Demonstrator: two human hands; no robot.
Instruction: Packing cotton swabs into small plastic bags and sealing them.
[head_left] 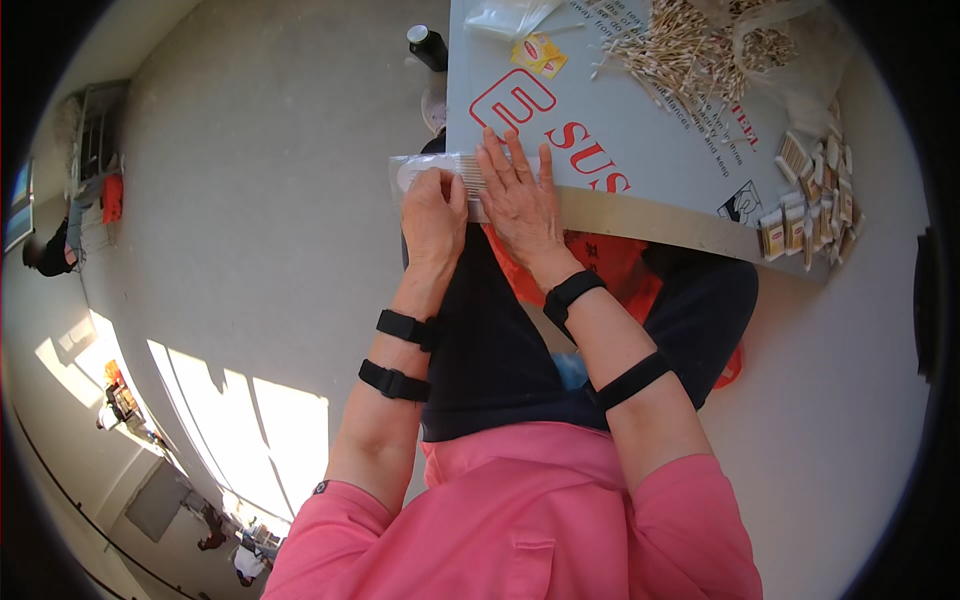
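1. Two hands: the left hand (433, 215) and the right hand (520, 195), both lying on one clear packet (440, 172).
2. One bench (640, 130).
3. One loose heap of cotton swabs (670, 50), too many to count.
4. One cluster of small filled packs (812, 205), roughly a dozen; the exact number is unclear.
5. One yellow sachet (539, 54).
6. One dark jar (428, 47) on the floor.
7. Four black arm straps, two per forearm.

Clear packet (440, 172) on board's (640, 130) near-left edge; swab pile (680, 50) behind, small packs (810, 200) right.
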